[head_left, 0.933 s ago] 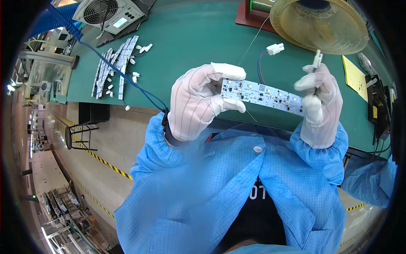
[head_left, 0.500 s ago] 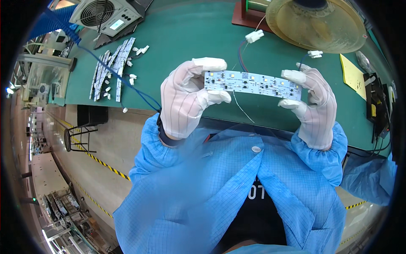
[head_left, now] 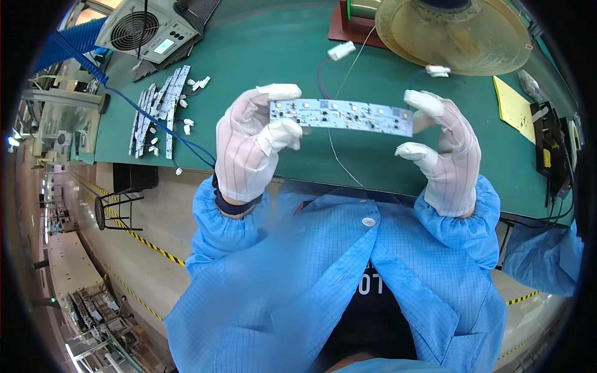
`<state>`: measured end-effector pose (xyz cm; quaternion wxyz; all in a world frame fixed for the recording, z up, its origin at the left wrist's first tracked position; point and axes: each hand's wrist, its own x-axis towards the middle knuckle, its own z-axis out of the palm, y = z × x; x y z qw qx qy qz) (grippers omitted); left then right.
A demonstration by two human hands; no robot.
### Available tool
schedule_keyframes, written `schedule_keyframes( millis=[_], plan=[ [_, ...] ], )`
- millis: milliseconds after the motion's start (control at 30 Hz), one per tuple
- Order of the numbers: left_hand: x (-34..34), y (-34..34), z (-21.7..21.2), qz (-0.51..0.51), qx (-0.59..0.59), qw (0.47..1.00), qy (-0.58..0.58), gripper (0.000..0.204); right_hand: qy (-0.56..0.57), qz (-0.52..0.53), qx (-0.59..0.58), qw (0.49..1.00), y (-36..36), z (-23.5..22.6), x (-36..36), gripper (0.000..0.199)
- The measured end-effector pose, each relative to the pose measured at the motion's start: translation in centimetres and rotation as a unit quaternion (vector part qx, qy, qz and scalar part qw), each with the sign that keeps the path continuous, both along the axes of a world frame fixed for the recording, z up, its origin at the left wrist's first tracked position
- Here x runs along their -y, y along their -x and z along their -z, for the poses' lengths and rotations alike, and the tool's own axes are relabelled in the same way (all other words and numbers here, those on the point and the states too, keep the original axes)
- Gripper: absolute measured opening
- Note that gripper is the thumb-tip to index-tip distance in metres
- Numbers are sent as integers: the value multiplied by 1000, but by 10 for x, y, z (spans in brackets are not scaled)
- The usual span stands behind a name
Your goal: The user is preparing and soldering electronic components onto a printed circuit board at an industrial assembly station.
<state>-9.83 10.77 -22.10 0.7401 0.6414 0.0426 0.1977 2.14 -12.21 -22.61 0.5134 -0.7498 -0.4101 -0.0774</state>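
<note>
Over the bench, a white LED circuit board strip [head_left: 342, 115] is held up, its component side with small yellowish LEDs facing me. My left hand [head_left: 249, 143], in a striped white glove, pinches its left end, thumb in front and fingers behind. At the right end, my right hand [head_left: 444, 149] has its fingers and thumb spread apart. Its fingertips are by the board's upper corner; whether they touch it I cannot tell. The thumb stands off below. Thin wires with white connectors, one connector [head_left: 341, 50] and another connector [head_left: 438, 71], show beyond the board.
Several board strips [head_left: 158, 112] with white connectors lie at left on the green bench [head_left: 249, 56]. Behind them stands a fan unit [head_left: 140, 31]. A solder wire spool [head_left: 364, 7], a round yellowed cover [head_left: 457, 37], yellow paper [head_left: 515, 109] and a black tray [head_left: 544, 140] are around. A blue cord [head_left: 155, 121] trails to my left wrist.
The board and my left hand have shifted left. My right thumb has come off the board's end, and the right hand has opened.
</note>
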Motion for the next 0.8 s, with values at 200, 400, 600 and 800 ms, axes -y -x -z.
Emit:
schedule_keyframes(
  millis=[200, 400, 600, 800],
  plan=[
    [-8, -1, -2, -17, 1, 1000, -16, 40, -39, 3, -62, 997, -4, 7, 3, 54],
    [-1, -1, 1, -14, 1, 1000, -2, 44, -48, -19, 14, 999, -10, 9, 1, 48],
    [0, -1, 3, -8, -7, 1000, -9, 45, -40, -20, 60, 997, -15, 12, 4, 45],
    [2, 1, 3, -25, 0, 999, -28, 48, -61, -29, 65, 996, -14, 13, 3, 44]
  ],
)
